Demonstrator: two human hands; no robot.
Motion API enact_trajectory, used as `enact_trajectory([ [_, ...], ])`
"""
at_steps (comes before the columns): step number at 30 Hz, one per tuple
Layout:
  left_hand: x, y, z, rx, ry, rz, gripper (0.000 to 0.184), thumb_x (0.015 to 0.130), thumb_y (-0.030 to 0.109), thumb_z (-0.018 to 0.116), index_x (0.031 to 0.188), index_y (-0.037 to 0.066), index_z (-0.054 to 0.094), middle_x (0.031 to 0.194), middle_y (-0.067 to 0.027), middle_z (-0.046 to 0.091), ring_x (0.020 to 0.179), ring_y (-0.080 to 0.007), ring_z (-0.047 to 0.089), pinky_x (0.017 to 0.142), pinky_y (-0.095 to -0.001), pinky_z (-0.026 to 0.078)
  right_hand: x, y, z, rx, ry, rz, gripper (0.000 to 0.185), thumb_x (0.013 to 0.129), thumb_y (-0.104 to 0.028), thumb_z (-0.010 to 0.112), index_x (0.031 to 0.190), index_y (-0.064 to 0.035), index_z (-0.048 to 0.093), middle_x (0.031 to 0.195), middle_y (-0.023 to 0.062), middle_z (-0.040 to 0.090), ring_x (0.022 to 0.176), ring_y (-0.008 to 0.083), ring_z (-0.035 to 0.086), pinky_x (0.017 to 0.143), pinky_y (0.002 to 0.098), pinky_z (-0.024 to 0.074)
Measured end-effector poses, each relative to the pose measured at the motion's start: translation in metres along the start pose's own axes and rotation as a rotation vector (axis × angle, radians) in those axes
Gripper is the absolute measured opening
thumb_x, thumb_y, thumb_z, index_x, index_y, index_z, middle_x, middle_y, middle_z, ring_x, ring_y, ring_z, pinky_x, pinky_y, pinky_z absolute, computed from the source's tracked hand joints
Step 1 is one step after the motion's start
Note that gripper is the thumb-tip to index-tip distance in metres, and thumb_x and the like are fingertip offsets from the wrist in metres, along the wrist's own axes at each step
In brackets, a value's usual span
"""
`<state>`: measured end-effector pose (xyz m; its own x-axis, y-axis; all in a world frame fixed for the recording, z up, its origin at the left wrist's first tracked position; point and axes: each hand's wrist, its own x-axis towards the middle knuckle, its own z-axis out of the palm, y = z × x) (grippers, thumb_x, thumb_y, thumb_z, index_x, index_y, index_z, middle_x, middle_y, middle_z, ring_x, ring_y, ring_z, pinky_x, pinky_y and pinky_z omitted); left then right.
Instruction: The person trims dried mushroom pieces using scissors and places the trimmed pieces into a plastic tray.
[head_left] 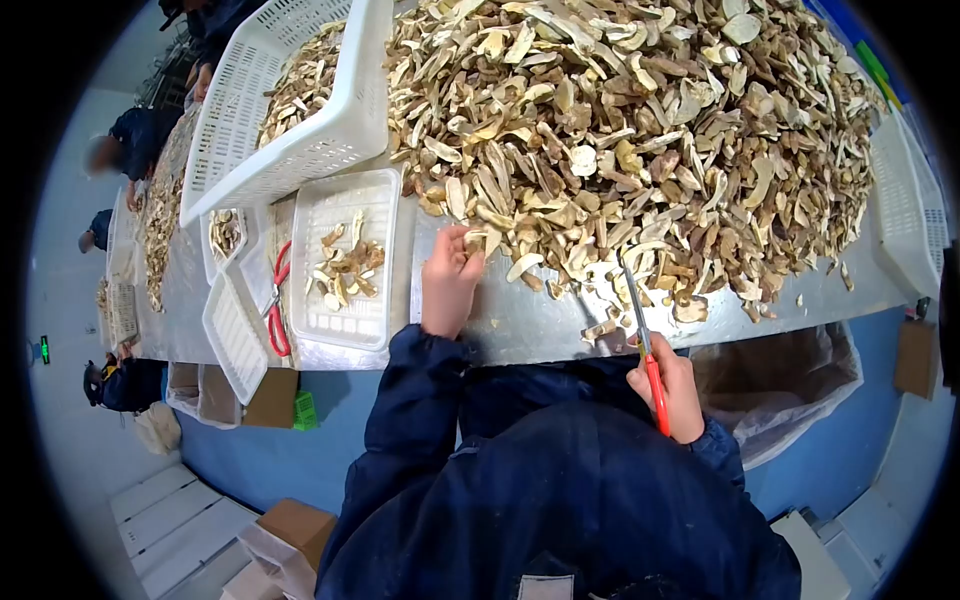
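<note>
My left hand (pixel 452 285) is at the near edge of a large heap of dried mushroom slices (pixel 640 130). Its fingers are pinched around a pale mushroom slice (pixel 486 241). My right hand (pixel 678 392) is closed on the red handle of a long, narrow-bladed tool (pixel 655 385); I cannot tell whether it is a knife or scissors seen edge-on. The tool's metal end points away from me, over the slices at the heap's near edge. A few loose slices (pixel 600 330) lie on the metal table (pixel 520 335) between my hands.
Left of my left hand is a clear plastic tray (pixel 345 325) with some slices. Beside it lie red-handled scissors (pixel 278 300) and a white tray (pixel 236 335). A large white basket (pixel 290 150) stands behind. Below the table's right edge hangs a lined bin (pixel 790 390). Other people (pixel 135 140) stand far left.
</note>
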<state>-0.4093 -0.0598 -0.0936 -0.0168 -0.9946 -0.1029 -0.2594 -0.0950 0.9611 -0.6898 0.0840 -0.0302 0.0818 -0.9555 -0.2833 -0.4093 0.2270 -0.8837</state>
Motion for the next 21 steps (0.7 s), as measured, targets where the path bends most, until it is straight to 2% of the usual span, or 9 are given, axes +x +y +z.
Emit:
enact_trajectory([
  [3,-0.009,0.001,-0.013,-0.698,-0.245,-0.324,0.033,0.089,0.006,0.056,0.121,0.001,0.051,0.109,-0.005,0.062,0.098,-0.0125,0.059,0.076,-0.0289,0.049,0.005,0.0,0.002,0.017,-0.011,0.019,0.055,0.085,-0.032,0.07,0.118,0.0059,0.048,0.061,0.0125,0.046,0.052,0.0227,0.048,0.054,0.0325,0.0397],
  [4,-0.012,-0.003,-0.018,-0.871,-0.326,-0.448,0.041,0.09,0.011,0.056,0.13,0.005,0.047,0.115,-0.0053,0.059,0.108,-0.0158,0.057,0.086,-0.0317,0.049,0.005,0.001,0.003,0.021,-0.011,0.012,0.055,0.085,-0.032,0.07,0.117,0.006,0.048,0.061,0.0127,0.047,0.052,0.0229,0.048,0.054,0.0326,0.0398],
  [7,-0.016,0.008,-0.008,-1.017,-0.402,-0.437,0.056,0.091,0.017,0.056,0.143,0.008,0.035,0.121,-0.0069,0.056,0.113,-0.0191,0.057,0.096,-0.0346,0.049,0.005,0.004,0.006,0.026,-0.009,0.001,0.055,0.085,-0.032,0.07,0.117,0.0062,0.047,0.062,0.0134,0.048,0.052,0.0234,0.047,0.054,0.0328,0.0398],
  [10,-0.013,0.025,0.002,-1.176,-0.446,-0.457,0.063,0.09,0.02,0.06,0.144,0.013,0.03,0.125,-0.0071,0.051,0.115,-0.0213,0.055,0.1,-0.0376,0.047,0.003,0.002,0.005,0.025,-0.017,0.016,0.054,0.085,-0.031,0.07,0.117,0.0063,0.047,0.062,0.014,0.048,0.052,0.0235,0.047,0.054,0.033,0.0398],
  [13,-0.016,0.02,0.006,-1.342,-0.439,-0.482,0.071,0.09,0.027,0.062,0.148,0.014,0.023,0.116,-0.006,0.051,0.102,-0.0177,0.056,0.082,-0.0286,0.053,0.002,0.002,0.004,0.022,-0.014,0.022,0.054,0.085,-0.03,0.07,0.118,0.0062,0.047,0.062,0.014,0.048,0.052,0.0232,0.047,0.054,0.033,0.0398],
  [16,-0.013,-0.006,0.007,-1.66,-0.679,-0.399,0.079,0.09,0.036,0.063,0.151,0.014,0.019,0.104,-0.0042,0.05,0.082,-0.0146,0.049,0.063,-0.021,0.046,0.002,0.003,0.005,0.011,-0.011,0.022,0.054,0.085,-0.031,0.07,0.118,0.006,0.048,0.062,0.0138,0.048,0.052,0.0229,0.047,0.054,0.0329,0.0397],
  [19,-0.015,-0.013,0.001,-1.693,-0.772,-0.445,0.082,0.09,0.04,0.063,0.151,0.012,0.016,0.093,-0.0026,0.044,0.07,-0.0139,0.036,0.054,-0.0195,0.035,0.003,0.001,0.005,0.012,-0.017,0.02,0.054,0.085,-0.031,0.07,0.118,0.0059,0.048,0.062,0.0136,0.048,0.052,0.0229,0.048,0.054,0.0329,0.0396],
  [21,-0.017,-0.009,0.001,-1.699,-0.813,-0.415,0.083,0.09,0.04,0.062,0.152,0.013,0.013,0.108,-0.0055,0.049,0.081,-0.0156,0.046,0.062,-0.0217,0.042,0.003,0.003,0.005,0.01,-0.014,0.013,0.054,0.085,-0.031,0.07,0.118,0.006,0.048,0.062,0.0135,0.048,0.053,0.023,0.048,0.054,0.0329,0.0396],
])
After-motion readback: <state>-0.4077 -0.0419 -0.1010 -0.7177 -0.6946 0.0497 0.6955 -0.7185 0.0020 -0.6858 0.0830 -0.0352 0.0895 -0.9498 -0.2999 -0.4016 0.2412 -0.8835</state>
